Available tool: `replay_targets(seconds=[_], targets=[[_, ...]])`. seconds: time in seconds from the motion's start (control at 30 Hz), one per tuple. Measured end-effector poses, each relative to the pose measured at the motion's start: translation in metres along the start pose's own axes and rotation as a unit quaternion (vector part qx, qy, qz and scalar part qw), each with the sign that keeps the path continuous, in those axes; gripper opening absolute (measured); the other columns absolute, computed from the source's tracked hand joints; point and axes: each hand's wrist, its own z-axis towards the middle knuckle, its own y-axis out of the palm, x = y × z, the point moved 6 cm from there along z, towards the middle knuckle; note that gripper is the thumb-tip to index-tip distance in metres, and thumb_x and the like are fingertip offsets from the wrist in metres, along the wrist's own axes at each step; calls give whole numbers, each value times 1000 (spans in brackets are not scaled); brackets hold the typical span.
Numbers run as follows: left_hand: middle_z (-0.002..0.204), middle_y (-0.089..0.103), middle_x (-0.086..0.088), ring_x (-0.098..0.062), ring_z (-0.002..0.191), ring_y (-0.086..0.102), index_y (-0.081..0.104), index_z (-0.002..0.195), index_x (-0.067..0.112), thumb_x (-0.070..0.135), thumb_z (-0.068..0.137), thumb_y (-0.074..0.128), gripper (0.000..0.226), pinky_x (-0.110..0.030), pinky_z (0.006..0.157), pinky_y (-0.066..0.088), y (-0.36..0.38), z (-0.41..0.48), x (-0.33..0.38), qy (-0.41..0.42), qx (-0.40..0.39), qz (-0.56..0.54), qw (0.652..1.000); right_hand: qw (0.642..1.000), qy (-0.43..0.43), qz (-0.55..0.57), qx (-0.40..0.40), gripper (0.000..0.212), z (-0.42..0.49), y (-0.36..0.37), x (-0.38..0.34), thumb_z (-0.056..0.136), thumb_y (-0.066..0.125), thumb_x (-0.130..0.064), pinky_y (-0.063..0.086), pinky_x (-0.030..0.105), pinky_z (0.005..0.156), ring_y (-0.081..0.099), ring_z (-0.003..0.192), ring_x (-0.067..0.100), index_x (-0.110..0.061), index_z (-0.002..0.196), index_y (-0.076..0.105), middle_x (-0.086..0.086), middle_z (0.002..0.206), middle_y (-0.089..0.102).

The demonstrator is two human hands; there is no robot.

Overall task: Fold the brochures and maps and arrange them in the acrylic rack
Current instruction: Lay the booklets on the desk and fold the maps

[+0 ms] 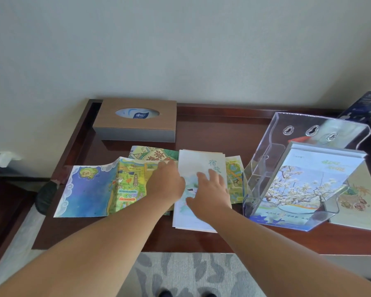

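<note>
Right hand (210,189) is flat, fingers spread, pressing down on the folded white brochure (199,168) mid-table. Left hand (166,183) looks open too, fingers laid out on the big unfolded map (88,189), right at the brochure's left edge. Another map (154,153) pokes out behind them. The acrylic rack (308,133) stands just to the right, with a blossom brochure (304,185) already in its front pocket. A wooden tissue box (135,118) sits at the back of the dark table (212,129)
</note>
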Motion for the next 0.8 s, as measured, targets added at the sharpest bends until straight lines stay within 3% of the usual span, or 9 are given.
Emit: replay_targets(seconds=[0.17, 0.33, 0.4, 0.5, 0.6, 0.8], targets=[[118, 49, -12, -33, 108, 46, 54, 122, 12, 20, 90, 55, 33, -41, 80, 42, -51, 6, -55, -14, 113, 101, 988, 986, -140, -77, -47, 67, -9, 26, -45, 88, 59, -40, 18, 48, 117, 0, 147, 30, -29, 146, 28, -1, 160, 4], [134, 37, -15, -38, 118, 41, 37, 140, 21, 28, 95, 50, 47, -47, 84, 43, -61, 6, -106, -108, 68, 76, 989, 974, -158, -146, -72, 72, -13, 44, -55, 87, 63, -44, 17, 57, 116, -3, 147, 33, -32, 147, 25, -4, 160, -6], [127, 41, -17, -38, 109, 49, 42, 134, 19, 25, 98, 48, 37, -44, 76, 42, -59, 7, -111, -115, 50, 44, 991, 972, -158, -156, -73, 73, -14, 46, -54, 87, 65, -40, 16, 56, 117, -4, 147, 33, -30, 147, 25, -5, 160, -6], [103, 53, -15, -35, 84, 52, 45, 109, 14, 10, 96, 43, 14, -39, 63, 37, -66, 9, -103, -82, 87, 11, 993, 973, -155, -154, -74, 73, -15, 45, -52, 89, 64, -37, 17, 53, 118, -3, 148, 30, -21, 149, 26, -3, 161, -2], [79, 55, -8, -33, 76, 54, 44, 98, 13, 4, 93, 42, 10, -35, 56, 33, -80, 8, -87, -28, 118, -12, 993, 973, -153, -154, -78, 77, -15, 42, -51, 90, 62, -39, 20, 50, 118, -1, 148, 27, -14, 151, 22, -6, 161, -3], [75, 55, -6, -28, 66, 51, 46, 96, 13, 0, 89, 46, 15, -34, 51, 33, -111, -4, -53, 28, 149, -11, 988, 979, -122, -138, -85, 75, -14, 35, -42, 89, 64, -36, 35, 46, 110, 2, 149, 25, -14, 149, 26, -11, 161, -1]])
